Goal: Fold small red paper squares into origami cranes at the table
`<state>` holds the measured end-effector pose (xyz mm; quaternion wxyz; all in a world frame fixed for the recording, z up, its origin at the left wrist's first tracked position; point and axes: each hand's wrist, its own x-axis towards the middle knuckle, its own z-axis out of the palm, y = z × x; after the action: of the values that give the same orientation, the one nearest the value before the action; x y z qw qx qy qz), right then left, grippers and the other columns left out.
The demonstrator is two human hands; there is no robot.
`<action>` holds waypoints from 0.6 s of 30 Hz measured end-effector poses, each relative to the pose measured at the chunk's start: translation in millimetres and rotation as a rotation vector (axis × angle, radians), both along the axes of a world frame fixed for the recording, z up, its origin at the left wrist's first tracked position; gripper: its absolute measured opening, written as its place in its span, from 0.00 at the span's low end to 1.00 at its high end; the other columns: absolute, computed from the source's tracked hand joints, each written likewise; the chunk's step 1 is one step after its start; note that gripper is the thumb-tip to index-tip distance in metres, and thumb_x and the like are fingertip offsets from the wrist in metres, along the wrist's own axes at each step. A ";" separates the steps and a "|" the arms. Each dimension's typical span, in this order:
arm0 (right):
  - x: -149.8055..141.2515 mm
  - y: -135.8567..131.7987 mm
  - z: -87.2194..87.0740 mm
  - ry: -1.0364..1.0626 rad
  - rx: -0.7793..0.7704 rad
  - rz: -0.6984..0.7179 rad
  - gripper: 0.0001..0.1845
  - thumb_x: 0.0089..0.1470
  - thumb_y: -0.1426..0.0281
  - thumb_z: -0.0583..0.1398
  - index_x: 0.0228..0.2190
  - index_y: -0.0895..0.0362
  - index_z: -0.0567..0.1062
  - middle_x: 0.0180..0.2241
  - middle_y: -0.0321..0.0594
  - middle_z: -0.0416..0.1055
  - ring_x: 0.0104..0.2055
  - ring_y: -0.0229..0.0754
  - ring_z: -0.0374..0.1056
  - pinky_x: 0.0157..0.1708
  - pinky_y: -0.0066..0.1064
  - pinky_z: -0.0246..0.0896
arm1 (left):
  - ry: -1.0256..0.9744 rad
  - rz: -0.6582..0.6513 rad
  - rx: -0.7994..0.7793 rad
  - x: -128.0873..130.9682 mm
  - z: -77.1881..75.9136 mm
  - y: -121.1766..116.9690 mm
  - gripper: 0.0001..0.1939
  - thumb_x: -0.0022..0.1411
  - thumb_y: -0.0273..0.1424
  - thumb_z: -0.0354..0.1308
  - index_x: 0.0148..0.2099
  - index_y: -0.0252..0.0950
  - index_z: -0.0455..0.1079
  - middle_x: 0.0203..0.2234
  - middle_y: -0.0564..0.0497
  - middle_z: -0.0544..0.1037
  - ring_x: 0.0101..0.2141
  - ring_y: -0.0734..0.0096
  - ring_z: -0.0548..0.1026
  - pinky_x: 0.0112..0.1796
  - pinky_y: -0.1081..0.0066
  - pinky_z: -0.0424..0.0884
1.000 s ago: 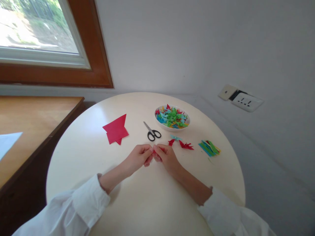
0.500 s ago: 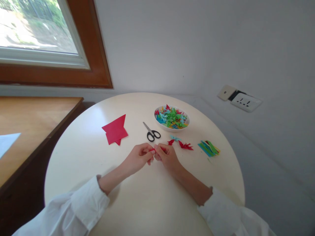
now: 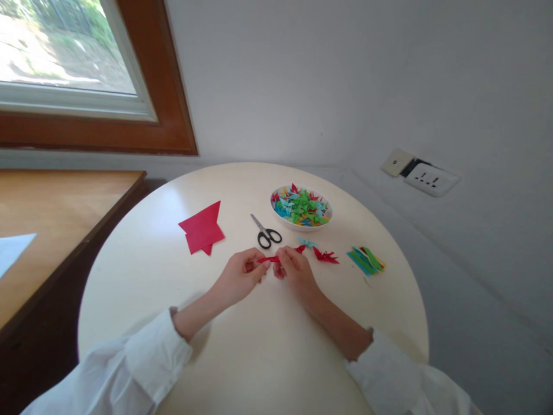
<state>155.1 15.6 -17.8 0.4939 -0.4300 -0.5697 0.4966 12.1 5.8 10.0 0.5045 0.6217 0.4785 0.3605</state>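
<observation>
Between my two hands is a small, narrow piece of folded red paper (image 3: 269,259). My left hand (image 3: 241,272) pinches its left end between thumb and fingers. The right end is pinched by my right hand (image 3: 294,270), whose fingers hide part of it. Just beyond my hands lie scissors (image 3: 265,233) with black handles, blades pointing away. Close past my right hand are a folded red paper piece (image 3: 326,256), another red one partly behind my fingers, and a light blue folded piece (image 3: 307,242).
A white bowl (image 3: 298,228) full of small folded papers in several colours stands at the back. Red paper sheets (image 3: 205,227) lie overlapping at the left. Coloured paper strips (image 3: 366,260) are piled at the right of the round table (image 3: 259,357). A wall socket (image 3: 432,177) is beyond.
My hands have drawn slightly apart, the right one rising a little. More of the red paper now shows stretched between my fingers. Everything else on the table stays in place.
</observation>
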 end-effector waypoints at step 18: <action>3.9 -3.1 0.8 -0.118 0.270 -0.055 0.03 0.48 0.69 0.59 0.27 0.55 0.74 0.30 0.40 0.72 0.34 0.40 0.68 0.35 0.32 0.65 | 0.031 0.066 0.083 -1.4 -6.8 1.2 0.11 0.54 0.37 0.53 0.30 0.33 0.66 0.18 0.54 0.69 0.21 0.75 0.67 0.24 0.74 0.63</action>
<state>159.0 12.5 -17.1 0.5264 -0.4036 -0.6475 0.3753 10.7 7.0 3.2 0.4588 0.6314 0.4911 0.3868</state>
